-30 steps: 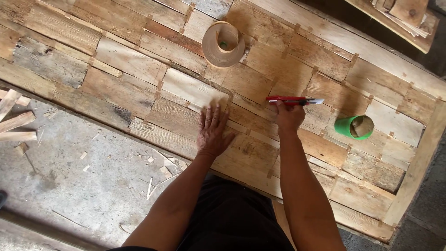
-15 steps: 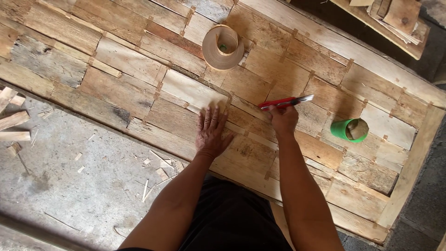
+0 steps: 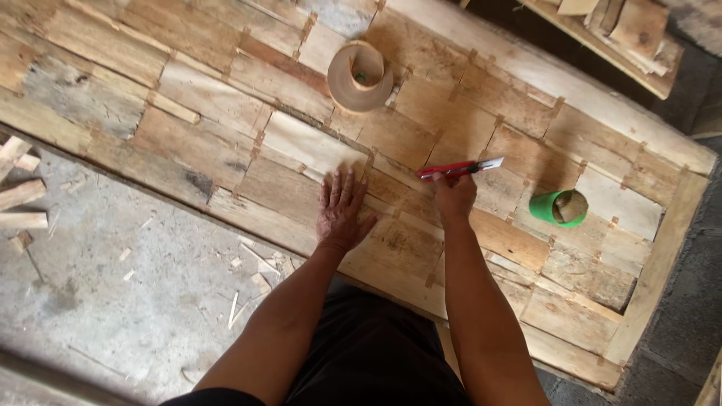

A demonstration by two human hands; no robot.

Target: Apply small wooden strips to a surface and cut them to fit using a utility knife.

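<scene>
**Hands on the veneer sheet: knife held, palm flat**

The right hand point(image 3: 453, 197) is clamped around the handle of a red utility knife point(image 3: 459, 169). The knife projects from the top of the fist, lying nearly level, with its extended blade pointing to the right. The blade tip sits above the wood; whether it touches the surface cannot be told.

The left hand point(image 3: 340, 210) is open, fingers spread slightly and pointing away from the body. Its palm lies flat on the patched veneer sheet point(image 3: 226, 143), just left of the right hand and apart from it. It holds nothing.

The veneer sheet is made of many rectangular wood pieces joined edge to edge with short strips of tape. It runs diagonally across the view and carries both hands.

A roll of brown tape point(image 3: 359, 77) stands on the sheet beyond the left hand, well apart from the knife. A green roll point(image 3: 558, 207) lies on the sheet to the right of the right hand, near the blade end of the knife.

Left of the sheet, the concrete floor point(image 3: 113, 316) bears wood scraps point(image 3: 21, 197) and splinters.
</scene>
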